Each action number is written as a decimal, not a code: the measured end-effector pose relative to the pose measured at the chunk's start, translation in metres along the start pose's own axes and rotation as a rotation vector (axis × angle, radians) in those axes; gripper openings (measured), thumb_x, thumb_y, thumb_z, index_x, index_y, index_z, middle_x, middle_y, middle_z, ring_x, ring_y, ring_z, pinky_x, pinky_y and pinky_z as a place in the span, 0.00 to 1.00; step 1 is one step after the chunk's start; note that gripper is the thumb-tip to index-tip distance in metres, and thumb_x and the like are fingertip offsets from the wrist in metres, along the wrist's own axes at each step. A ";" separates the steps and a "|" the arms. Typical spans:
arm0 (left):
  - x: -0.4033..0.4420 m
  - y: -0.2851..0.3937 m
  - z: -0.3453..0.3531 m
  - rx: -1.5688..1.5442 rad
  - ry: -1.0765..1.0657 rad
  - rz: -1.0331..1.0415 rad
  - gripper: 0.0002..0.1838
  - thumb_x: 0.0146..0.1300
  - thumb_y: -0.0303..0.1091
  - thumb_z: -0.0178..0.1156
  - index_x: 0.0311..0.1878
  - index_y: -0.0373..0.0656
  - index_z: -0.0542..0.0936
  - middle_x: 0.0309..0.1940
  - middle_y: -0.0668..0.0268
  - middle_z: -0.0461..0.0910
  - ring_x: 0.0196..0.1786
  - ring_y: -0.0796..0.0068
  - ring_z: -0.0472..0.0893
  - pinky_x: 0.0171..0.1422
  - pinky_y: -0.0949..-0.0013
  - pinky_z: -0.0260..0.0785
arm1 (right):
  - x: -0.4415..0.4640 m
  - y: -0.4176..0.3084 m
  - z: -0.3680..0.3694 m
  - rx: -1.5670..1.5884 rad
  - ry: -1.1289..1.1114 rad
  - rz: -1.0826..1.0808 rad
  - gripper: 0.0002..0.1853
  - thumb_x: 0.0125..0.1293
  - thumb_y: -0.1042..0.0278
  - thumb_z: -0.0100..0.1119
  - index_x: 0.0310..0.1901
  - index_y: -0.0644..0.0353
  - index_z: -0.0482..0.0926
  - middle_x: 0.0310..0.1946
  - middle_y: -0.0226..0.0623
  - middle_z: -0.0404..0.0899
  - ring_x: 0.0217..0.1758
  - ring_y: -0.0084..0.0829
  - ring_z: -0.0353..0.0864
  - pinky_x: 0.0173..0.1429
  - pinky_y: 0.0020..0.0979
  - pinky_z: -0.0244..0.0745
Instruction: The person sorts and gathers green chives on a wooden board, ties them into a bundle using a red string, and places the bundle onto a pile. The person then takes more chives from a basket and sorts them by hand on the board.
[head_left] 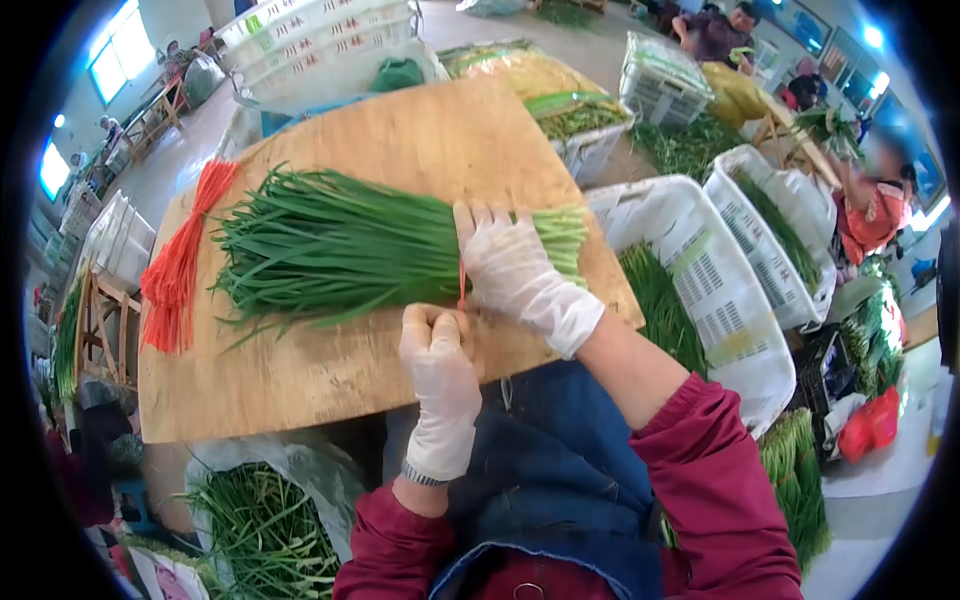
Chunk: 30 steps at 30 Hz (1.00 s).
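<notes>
A thick bundle of long green leafy stalks (340,240) lies across the wooden board (290,375), its pale cut ends to the right. My right hand (510,265), in a whitish glove, presses on the bundle near those ends, fingers wrapped over its top. Gloved too, my left hand (438,350) is at the bundle's near edge, fingers pinched on a thin red tie (462,283) that runs up beside my right hand. A bunch of red ties (192,260), gathered near its top, lies at the board's left side.
White crates with greens (745,310) stand right of the board. Stacked white crates (320,45) are beyond it. A lined container of loose greens (265,530) sits below the board's near left edge. Other people (715,35) are at the back right and far left.
</notes>
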<state>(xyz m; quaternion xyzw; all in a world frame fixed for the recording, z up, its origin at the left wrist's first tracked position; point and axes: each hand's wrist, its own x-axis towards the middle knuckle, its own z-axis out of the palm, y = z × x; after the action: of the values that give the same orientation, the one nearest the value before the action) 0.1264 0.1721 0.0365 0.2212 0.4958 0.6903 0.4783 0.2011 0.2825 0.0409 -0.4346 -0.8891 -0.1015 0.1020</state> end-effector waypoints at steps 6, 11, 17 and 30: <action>-0.007 0.010 0.005 0.021 0.040 0.018 0.04 0.62 0.24 0.45 0.30 0.41 0.65 0.21 0.69 0.67 0.16 0.84 0.58 0.17 0.75 0.53 | -0.006 -0.001 0.005 -0.001 0.081 0.001 0.55 0.29 0.45 0.73 0.58 0.70 0.60 0.45 0.40 0.69 0.51 0.38 0.69 0.55 0.41 0.62; -0.002 0.012 -0.004 -0.085 0.025 -0.026 0.04 0.63 0.24 0.45 0.31 0.41 0.66 0.23 0.68 0.68 0.16 0.83 0.58 0.19 0.75 0.54 | -0.012 0.008 0.014 0.093 0.209 -0.076 0.54 0.32 0.37 0.71 0.58 0.65 0.62 0.51 0.41 0.67 0.56 0.38 0.67 0.61 0.48 0.57; -0.012 0.021 0.000 -0.107 -0.012 -0.040 0.05 0.63 0.24 0.44 0.31 0.42 0.65 0.23 0.68 0.67 0.16 0.83 0.58 0.18 0.74 0.54 | -0.005 0.005 -0.005 0.374 0.032 0.158 0.52 0.33 0.36 0.71 0.58 0.65 0.65 0.46 0.46 0.76 0.55 0.40 0.73 0.66 0.44 0.53; 0.026 0.018 -0.045 1.182 -0.163 0.355 0.11 0.57 0.35 0.55 0.36 0.37 0.76 0.29 0.47 0.78 0.35 0.45 0.77 0.39 0.54 0.67 | -0.011 -0.013 -0.004 0.334 0.176 0.129 0.47 0.32 0.38 0.69 0.51 0.63 0.68 0.40 0.45 0.75 0.47 0.42 0.74 0.55 0.41 0.61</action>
<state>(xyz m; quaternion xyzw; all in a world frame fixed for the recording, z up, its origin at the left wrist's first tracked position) 0.0719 0.1726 0.0303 0.5798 0.7115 0.3489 0.1891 0.1977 0.2656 0.0404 -0.4572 -0.8515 0.0166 0.2561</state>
